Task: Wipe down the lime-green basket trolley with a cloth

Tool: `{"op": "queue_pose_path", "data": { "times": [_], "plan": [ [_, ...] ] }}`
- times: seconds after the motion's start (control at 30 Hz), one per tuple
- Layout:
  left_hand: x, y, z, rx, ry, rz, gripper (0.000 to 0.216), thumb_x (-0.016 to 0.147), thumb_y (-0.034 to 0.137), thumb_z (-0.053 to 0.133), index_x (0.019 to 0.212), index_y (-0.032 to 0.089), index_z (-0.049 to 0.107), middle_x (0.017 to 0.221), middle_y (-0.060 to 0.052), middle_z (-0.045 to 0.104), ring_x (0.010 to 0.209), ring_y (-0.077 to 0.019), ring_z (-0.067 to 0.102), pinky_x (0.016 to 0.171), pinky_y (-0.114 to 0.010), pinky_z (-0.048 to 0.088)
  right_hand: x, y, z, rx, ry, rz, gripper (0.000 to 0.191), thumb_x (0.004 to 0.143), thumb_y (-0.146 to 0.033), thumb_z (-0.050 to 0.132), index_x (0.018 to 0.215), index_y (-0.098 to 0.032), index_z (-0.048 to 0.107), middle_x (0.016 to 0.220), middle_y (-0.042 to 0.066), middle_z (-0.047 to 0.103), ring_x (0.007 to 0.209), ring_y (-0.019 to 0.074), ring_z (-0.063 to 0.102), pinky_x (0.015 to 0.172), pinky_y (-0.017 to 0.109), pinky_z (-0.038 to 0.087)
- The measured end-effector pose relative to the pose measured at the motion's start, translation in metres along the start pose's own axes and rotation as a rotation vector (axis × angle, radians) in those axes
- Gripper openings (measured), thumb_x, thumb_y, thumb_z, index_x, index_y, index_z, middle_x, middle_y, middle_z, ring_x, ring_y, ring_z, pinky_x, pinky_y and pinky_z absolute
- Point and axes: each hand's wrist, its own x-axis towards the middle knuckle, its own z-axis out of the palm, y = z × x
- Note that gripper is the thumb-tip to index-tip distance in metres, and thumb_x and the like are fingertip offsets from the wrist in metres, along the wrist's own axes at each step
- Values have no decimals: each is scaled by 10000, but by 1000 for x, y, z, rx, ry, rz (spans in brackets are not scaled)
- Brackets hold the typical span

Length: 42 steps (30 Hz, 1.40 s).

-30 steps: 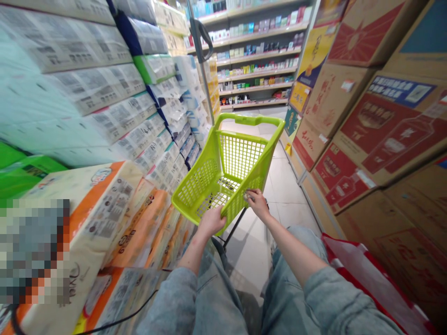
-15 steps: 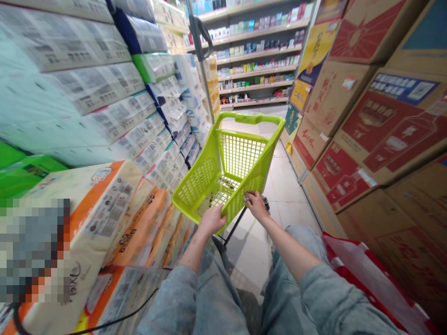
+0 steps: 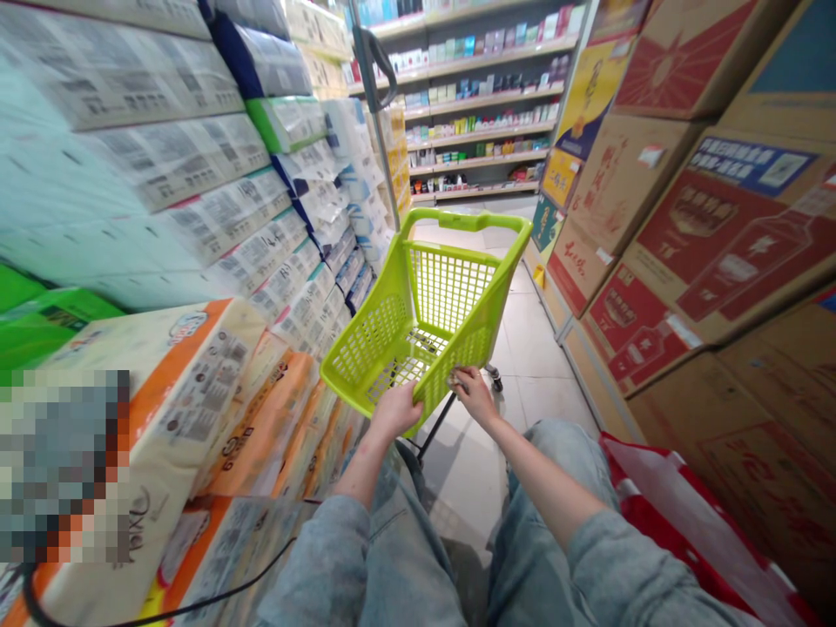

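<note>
A lime-green plastic shopping basket on wheels [image 3: 457, 287] stands tilted in the aisle ahead of me. My left hand [image 3: 395, 409] is closed over the near rim of the basket. Just to its right, my right hand [image 3: 471, 392] grips the same rim, fingers curled over the edge. The basket looks empty inside. A small wheel [image 3: 496, 376] shows below its right side. My grey sleeves and jeans fill the bottom of the view.
Stacked packs of tissue paper [image 3: 215, 366] line the left side. Cardboard cartons [image 3: 692, 235] are piled along the right. A red bag [image 3: 659, 514] lies by my right leg. Product shelves [image 3: 476, 113] close the far end of the tiled aisle [image 3: 535, 340].
My right hand has slid a little left and down along the rim, nearer my left hand. The basket has shifted slightly, so its wheel now shows.
</note>
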Motion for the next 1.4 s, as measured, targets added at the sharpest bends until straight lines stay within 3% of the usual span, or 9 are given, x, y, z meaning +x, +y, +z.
{"op": "queue_pose_path", "data": {
  "times": [0.1,0.3,0.47,0.6,0.8,0.9,1.0,1.17,1.4],
  "plan": [
    [0,1,-2,-7,-6,-16,232,808,278,492,1017,223,577,939,-62,695,903,-206,647,742,-256,448,6,-1,5,18,-20,36,286,732,-186,521,951,-206,703,1001,78,572,1001,204,563,922,364,457],
    [-1,3,-3,-12,-10,-27,225,807,275,495,1007,217,581,940,-69,693,897,-210,647,740,-259,451,-1,-11,-8,57,-42,145,233,740,-261,536,865,-202,724,900,57,601,798,183,599,748,331,525],
    [0,2,-2,-12,7,3,228,806,268,488,1012,220,574,930,-69,694,887,-215,648,721,-262,450,-10,-28,-3,88,76,42,311,773,-248,497,1015,-220,690,1014,74,567,991,203,570,902,355,473],
    [-1,3,-3,-16,-9,-19,255,811,277,496,1049,221,568,946,-68,692,913,-214,644,745,-259,448,-5,-38,6,116,72,0,320,769,-215,505,1036,-228,681,1054,82,543,1019,203,559,936,362,455],
    [-2,3,-3,-15,-4,-19,266,813,271,490,1063,226,571,953,-67,693,913,-213,646,749,-261,449,-16,-25,3,165,93,134,248,746,-270,525,873,-220,732,903,51,589,883,193,596,820,345,510],
    [-1,1,-1,-14,3,0,259,815,275,482,1052,227,573,953,-69,693,910,-219,645,751,-269,452,-26,-15,3,150,123,189,285,745,-269,506,913,-206,728,893,59,575,848,193,594,782,355,526],
    [0,-1,2,-13,9,11,258,809,276,481,1045,224,571,944,-69,694,901,-218,648,739,-266,452,-23,-16,9,145,101,123,332,754,-244,489,1008,-208,700,981,76,561,939,201,581,852,368,507],
    [2,-1,2,-16,6,10,264,808,278,471,1047,223,567,941,-70,694,895,-222,650,738,-272,455,-8,-30,14,96,39,72,271,739,-232,520,937,-201,703,994,85,569,979,212,579,902,364,476],
    [2,0,2,-21,15,6,256,810,304,470,1023,208,575,941,-82,694,901,-230,651,742,-277,464,-29,-45,2,123,81,52,250,793,-266,522,968,-217,694,992,74,586,975,202,582,879,339,484]
  ]
}}
